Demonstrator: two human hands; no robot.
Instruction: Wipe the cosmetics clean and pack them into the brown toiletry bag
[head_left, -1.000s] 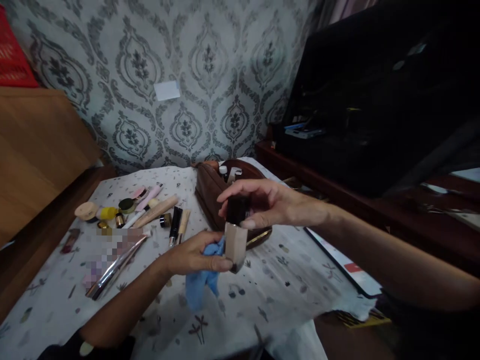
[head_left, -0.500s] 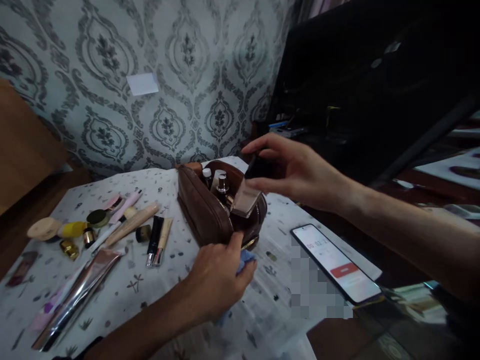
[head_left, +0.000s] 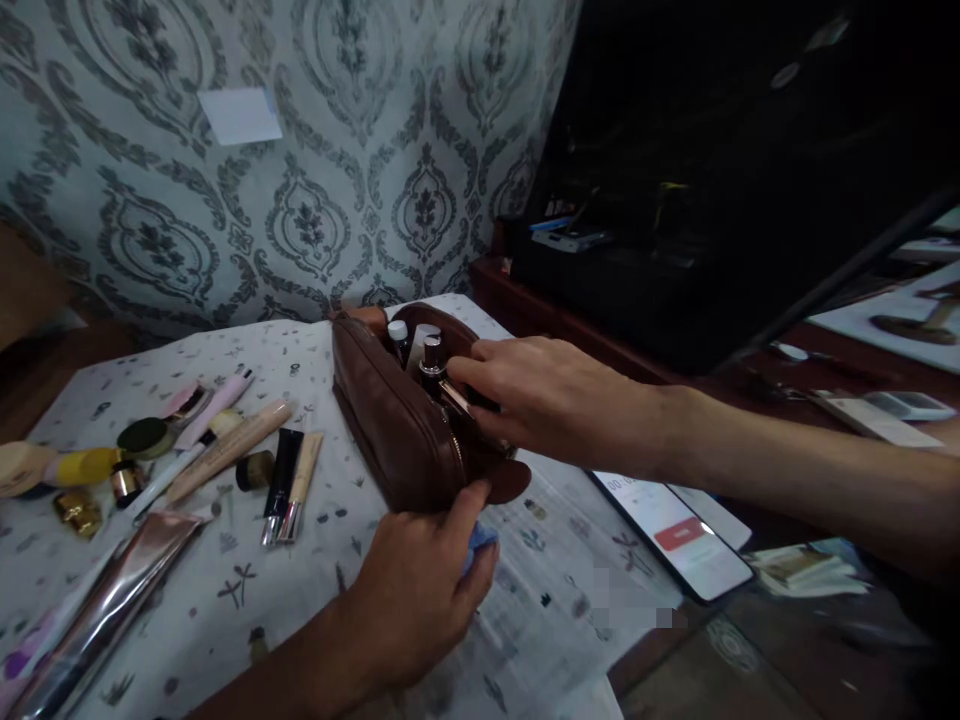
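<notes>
A brown cosmetic bag [head_left: 390,430] stands unzipped on the patterned tablecloth, with several bottles in it, one a white-capped bottle [head_left: 398,338] and one a silver-capped bottle [head_left: 432,360]. My right hand [head_left: 532,390] reaches into the right end of its opening, fingers closed round a foundation bottle, of which just a bit of the black cap shows. At the near corner of the bag, my left hand [head_left: 420,580] holds a crumpled blue cloth [head_left: 480,545] while its index finger presses the bag's edge.
Makeup lies scattered on the left: a shiny rose tube [head_left: 112,610], a black tube [head_left: 283,480], a beige tube [head_left: 304,480], a dark round jar [head_left: 145,438] and a yellow bottle [head_left: 82,466]. A phone [head_left: 682,540] rests at the right edge. A black screen [head_left: 712,180] rises behind.
My right hand has lowered the foundation bottle from above the bag into its opening. My left hand stays at the near corner. The view has shifted slightly right.
</notes>
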